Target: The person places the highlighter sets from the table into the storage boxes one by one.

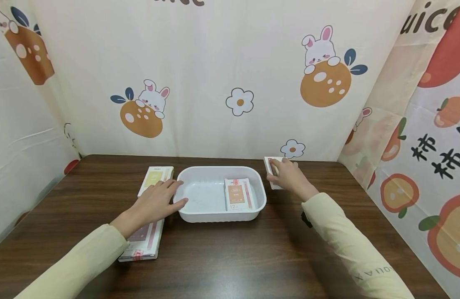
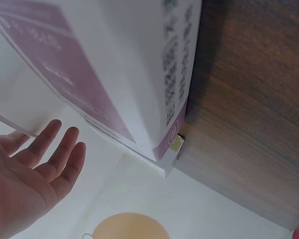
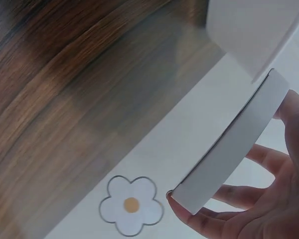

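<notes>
A white plastic tray (image 1: pixel 211 216) stands mid-table, with a flat white box with an orange label (image 1: pixel 236 194) lying in its right part. My left hand (image 1: pixel 157 201) reaches over to the tray's left rim with fingers spread; in the left wrist view this hand (image 2: pixel 40 174) has its fingers fairly straight near the rim. To the right of the tray, my right hand (image 1: pixel 289 176) grips a small white box (image 1: pixel 276 186) by its edges. In the right wrist view that box (image 3: pixel 234 144) is seen edge-on between thumb and fingers, lifted off the table.
Under and beside the left forearm lie flat boxes, one with a yellow-green label (image 1: pixel 154 177) behind and one with a purple label (image 1: pixel 142 245) in front. A printed curtain (image 1: pixel 215 124) hangs along the back of the dark wooden table (image 1: pixel 230 261).
</notes>
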Tool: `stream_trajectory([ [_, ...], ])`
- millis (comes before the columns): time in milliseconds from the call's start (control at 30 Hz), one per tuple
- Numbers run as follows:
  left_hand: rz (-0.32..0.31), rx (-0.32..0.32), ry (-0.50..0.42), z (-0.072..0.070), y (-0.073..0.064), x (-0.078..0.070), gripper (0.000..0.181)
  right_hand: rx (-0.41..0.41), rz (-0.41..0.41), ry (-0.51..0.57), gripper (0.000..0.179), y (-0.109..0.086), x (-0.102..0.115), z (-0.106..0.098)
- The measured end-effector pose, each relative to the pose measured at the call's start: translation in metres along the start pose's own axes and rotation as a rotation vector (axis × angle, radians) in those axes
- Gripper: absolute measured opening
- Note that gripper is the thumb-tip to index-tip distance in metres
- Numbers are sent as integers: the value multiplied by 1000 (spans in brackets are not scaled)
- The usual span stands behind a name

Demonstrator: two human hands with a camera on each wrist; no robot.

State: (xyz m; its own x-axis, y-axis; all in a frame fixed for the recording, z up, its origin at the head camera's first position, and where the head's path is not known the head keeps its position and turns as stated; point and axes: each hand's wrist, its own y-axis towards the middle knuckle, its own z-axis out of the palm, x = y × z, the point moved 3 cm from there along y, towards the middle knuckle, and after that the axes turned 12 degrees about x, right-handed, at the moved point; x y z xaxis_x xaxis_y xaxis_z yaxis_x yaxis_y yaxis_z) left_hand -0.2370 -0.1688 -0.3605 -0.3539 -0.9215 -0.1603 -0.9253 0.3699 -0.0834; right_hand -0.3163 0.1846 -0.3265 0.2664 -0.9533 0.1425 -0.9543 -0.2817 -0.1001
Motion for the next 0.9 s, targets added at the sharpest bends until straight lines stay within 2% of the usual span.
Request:
stream_trajectory([
  [233, 1, -5, -2, -1, 0, -1, 66, 9, 9, 3, 56, -7, 16, -4],
  [433, 11, -38, 19, -1, -1, -3, 63, 9, -31, -19, 56, -11, 33, -2],
  [567, 9, -36, 19, -1, -1, -3, 63, 7, -64, -28, 54, -15, 47, -1],
  [900, 17, -40, 23, -2, -2, -3, 64, 55, -71, -21, 56, -21, 75, 4],
])
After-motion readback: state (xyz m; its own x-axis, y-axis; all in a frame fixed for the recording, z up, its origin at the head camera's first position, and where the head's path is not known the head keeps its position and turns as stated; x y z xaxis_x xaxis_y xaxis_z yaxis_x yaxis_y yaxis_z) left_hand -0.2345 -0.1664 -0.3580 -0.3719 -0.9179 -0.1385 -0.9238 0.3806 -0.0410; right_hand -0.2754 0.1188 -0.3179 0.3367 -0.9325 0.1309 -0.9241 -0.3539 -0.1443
